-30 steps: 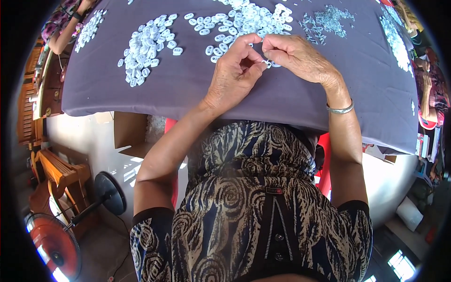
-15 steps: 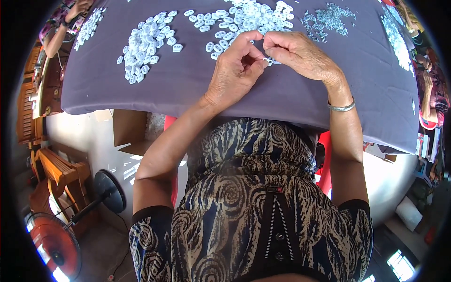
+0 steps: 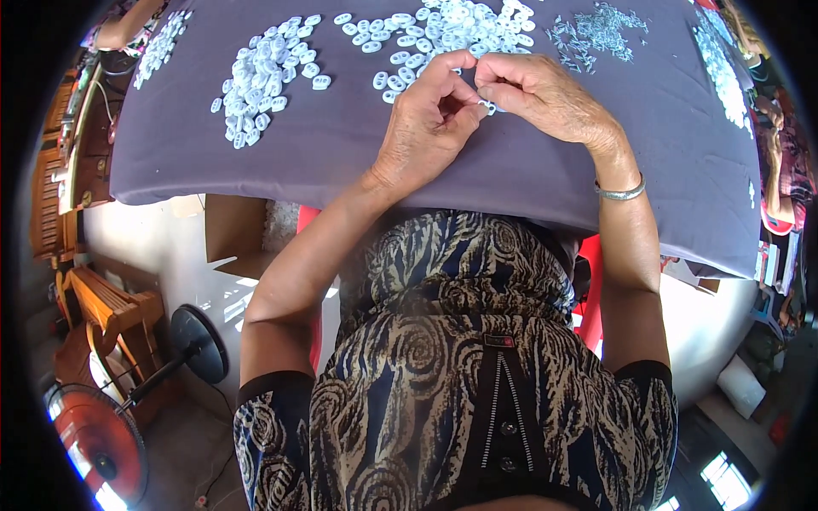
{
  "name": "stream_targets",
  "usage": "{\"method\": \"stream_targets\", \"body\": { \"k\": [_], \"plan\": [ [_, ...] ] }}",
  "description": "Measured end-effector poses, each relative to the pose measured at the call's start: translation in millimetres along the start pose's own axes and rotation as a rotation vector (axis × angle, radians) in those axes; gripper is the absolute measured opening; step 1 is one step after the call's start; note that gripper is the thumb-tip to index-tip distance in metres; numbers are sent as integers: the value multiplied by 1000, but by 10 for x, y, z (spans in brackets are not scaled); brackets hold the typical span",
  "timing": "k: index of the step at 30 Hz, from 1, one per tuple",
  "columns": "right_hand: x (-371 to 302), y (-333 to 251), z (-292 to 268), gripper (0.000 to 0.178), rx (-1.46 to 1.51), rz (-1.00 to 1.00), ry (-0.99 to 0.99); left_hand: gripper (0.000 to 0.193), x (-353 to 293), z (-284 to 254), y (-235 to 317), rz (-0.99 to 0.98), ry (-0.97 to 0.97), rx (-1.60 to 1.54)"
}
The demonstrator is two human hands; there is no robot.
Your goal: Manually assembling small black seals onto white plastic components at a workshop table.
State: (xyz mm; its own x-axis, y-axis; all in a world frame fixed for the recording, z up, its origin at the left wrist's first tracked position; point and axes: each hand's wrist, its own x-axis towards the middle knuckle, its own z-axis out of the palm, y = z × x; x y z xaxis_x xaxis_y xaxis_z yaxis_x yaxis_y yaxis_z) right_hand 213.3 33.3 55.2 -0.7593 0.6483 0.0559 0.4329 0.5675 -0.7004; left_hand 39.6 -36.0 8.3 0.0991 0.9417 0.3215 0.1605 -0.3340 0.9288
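Nearest you is your black, tan and blue swirl-patterned garment (image 3: 417,366). Beyond it, a silver-coloured metal bangle (image 3: 620,192) circles your right wrist. Over the purple-grey cloth (image 3: 290,162), your left hand (image 3: 434,115) pinches a small white plastic piece (image 3: 488,108); your right hand (image 3: 550,98), curled beside it, has thumb and forefinger together, on what you cannot tell. Farther lie white oval plastic pieces (image 3: 260,78) and tiny, thin, shiny pieces (image 3: 601,36).

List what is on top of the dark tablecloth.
Heaps of white pieces and a pile of small greyish bits. The left hand and right hand hide some cloth; what lies beneath them cannot be seen.
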Motion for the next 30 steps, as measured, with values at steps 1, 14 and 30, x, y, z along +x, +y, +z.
{"method": "stream_targets", "body": {
  "k": [1,14,30],
  "plan": [
    [-3,-6,6,10,7,-4,7,44,-2,2,-2,-5,3,4],
    [19,64,64,17,113,-25,60,41,22,-19,-46,-14,28,-40],
    [42,32,29,21,68,32,40,47,13,16,-58,-18,79,11]
  ]
}}
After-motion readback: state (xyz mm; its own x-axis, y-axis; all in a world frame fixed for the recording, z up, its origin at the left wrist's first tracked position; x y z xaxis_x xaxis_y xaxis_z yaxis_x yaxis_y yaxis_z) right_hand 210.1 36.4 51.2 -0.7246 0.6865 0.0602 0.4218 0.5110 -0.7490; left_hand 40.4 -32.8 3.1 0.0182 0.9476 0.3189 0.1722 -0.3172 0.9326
